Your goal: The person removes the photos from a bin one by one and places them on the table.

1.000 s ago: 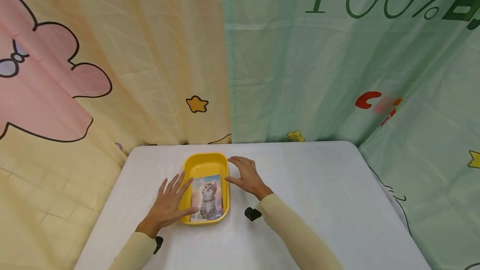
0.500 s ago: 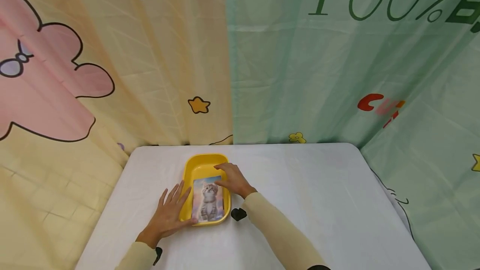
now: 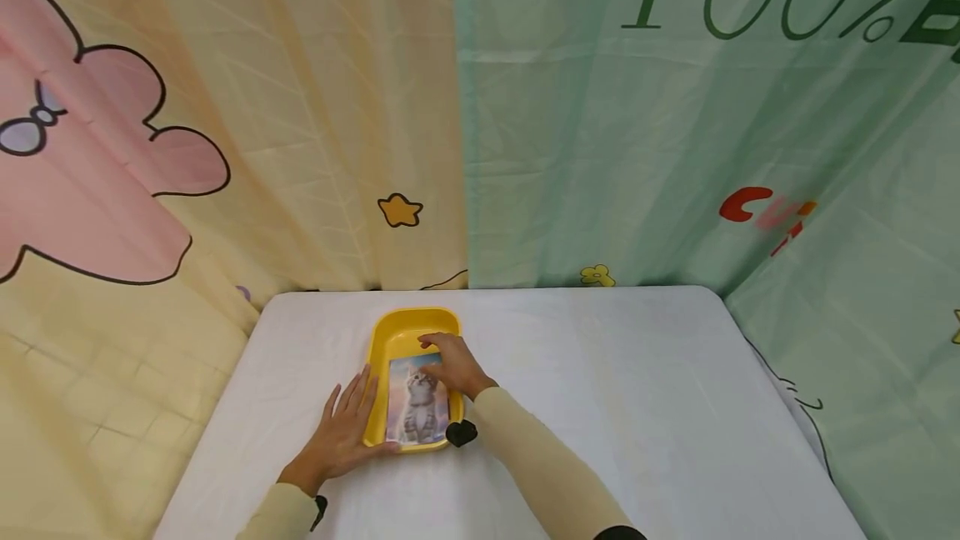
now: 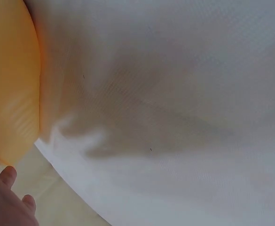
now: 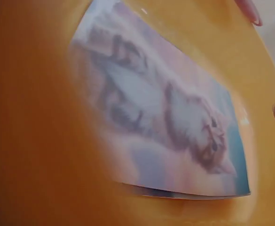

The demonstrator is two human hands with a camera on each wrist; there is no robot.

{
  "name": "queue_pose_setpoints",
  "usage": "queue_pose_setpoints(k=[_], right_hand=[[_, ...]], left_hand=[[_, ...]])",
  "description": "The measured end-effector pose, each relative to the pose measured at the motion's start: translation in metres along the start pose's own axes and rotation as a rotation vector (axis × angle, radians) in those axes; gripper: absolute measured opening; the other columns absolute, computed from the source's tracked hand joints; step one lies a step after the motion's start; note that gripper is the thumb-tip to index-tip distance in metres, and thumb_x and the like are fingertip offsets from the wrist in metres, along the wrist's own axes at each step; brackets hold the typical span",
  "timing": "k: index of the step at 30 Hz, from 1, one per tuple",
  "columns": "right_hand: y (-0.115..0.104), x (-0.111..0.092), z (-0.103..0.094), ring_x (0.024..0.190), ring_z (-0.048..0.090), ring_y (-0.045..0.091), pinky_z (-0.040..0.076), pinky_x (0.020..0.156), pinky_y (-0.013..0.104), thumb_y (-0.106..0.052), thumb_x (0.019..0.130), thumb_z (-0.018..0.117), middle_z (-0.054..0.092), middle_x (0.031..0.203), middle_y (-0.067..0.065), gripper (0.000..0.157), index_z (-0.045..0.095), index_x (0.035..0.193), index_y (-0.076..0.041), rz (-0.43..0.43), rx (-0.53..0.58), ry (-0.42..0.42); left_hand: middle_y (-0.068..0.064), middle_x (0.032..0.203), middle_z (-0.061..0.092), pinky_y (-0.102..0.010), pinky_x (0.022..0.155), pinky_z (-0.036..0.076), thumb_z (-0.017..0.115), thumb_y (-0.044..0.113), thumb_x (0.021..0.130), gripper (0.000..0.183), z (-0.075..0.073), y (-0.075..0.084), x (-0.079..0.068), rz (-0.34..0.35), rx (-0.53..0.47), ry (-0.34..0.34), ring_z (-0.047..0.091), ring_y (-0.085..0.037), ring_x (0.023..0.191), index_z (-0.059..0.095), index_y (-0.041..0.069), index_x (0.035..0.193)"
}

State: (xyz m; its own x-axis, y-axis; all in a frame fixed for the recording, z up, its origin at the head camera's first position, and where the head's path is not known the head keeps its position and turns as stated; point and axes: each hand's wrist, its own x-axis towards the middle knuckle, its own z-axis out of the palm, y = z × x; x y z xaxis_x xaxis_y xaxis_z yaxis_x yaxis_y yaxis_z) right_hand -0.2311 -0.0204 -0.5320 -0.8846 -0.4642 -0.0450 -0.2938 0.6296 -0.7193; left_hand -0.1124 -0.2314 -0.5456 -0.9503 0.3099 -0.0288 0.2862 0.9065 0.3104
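A yellow tray (image 3: 397, 327) lies on the table, holding a kitten picture card (image 3: 420, 422). In the right wrist view the card (image 5: 151, 101) lies flat, with a dark edge showing along one side beneath it. My left hand (image 3: 339, 437) rests along the tray's left rim, fingers extended and thumb at the near edge. In the left wrist view its fingertips (image 4: 8, 176) meet the tray's side. My right hand (image 3: 456, 367) reaches over the right rim, its thumb over the card's top end and its fingers bent above the far part of the tray.
A white-covered table (image 3: 615, 390) extends to both sides of the tray. Patterned curtains (image 3: 570, 148) hang behind and beside it. A dark wrist camera (image 3: 461, 433) on the right arm overlaps the tray's near right corner.
My right hand has moved left and slightly nearer, from beside the right rim to over the tray and card. My left hand has slid a little down the left rim, its thumb leaving the card.
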Motion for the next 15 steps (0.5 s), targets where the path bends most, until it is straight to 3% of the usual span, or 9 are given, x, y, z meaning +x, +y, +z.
queue_pose_setpoints(k=[9, 13, 15], right_hand=[[-0.014, 0.009, 0.007, 0.116, 0.056, 0.026, 0.044, 0.101, 0.035, -0.014, 0.087, 0.072, 0.066, 0.117, 0.006, 0.046, 0.058, 0.130, -0.006, -0.040, 0.063, -0.001], [-0.015, 0.011, 0.017, 0.108, 0.061, 0.026, 0.050, 0.093, 0.031, -0.009, 0.085, 0.074, 0.068, 0.111, 0.010, 0.043, 0.061, 0.125, 0.000, -0.067, 0.138, 0.046], [-0.015, 0.011, 0.022, 0.104, 0.062, 0.026, 0.051, 0.091, 0.031, -0.007, 0.083, 0.075, 0.068, 0.108, 0.011, 0.041, 0.063, 0.121, 0.002, -0.030, 0.208, 0.076]], left_hand=[[-0.024, 0.158, 0.010, -0.059, 0.112, 0.006, 0.062, 0.070, 0.076, 0.116, 0.000, -0.002, -0.001, -0.009, -0.028, -0.006, 0.017, -0.040, 0.142, 0.018, -0.008, 0.149], [-0.025, 0.158, 0.013, -0.060, 0.112, 0.008, 0.063, 0.069, 0.076, 0.114, -0.001, -0.001, -0.001, 0.007, -0.022, 0.010, 0.019, -0.040, 0.141, 0.021, -0.010, 0.148], [-0.024, 0.157, 0.013, -0.060, 0.112, 0.008, 0.063, 0.069, 0.076, 0.113, -0.001, -0.002, 0.000, 0.010, -0.011, 0.015, 0.020, -0.040, 0.141, 0.022, -0.009, 0.148]])
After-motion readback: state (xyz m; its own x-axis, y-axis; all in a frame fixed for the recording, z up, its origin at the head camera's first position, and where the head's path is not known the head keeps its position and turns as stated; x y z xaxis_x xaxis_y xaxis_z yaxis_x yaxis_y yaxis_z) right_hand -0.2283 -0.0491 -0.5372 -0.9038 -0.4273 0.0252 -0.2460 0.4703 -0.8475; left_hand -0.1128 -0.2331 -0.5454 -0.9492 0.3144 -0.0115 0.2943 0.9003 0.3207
